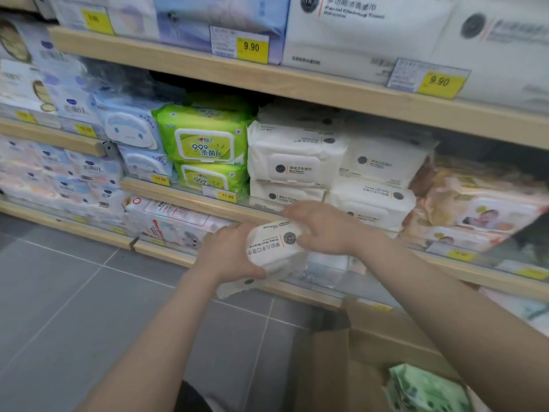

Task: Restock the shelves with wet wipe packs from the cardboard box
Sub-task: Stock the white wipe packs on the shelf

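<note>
Left hand (pixel 228 254) curled under and around the left end of a white wet wipe pack (pixel 274 248), gripping it at centre frame. Right hand (pixel 323 230) laid over the pack's right end, fingers bent round its top edge. Pack held tilted, label turned sideways, just in front of the wooden shelf edge (pixel 190 193). Directly above: stacked white packs (pixel 294 162). Left of those: green packs (pixel 205 141). At lower right of the frame: open cardboard box (pixel 335 367), a green pack (pixel 427 391) inside. At lower left: grey tiled floor (pixel 74 292).
</note>
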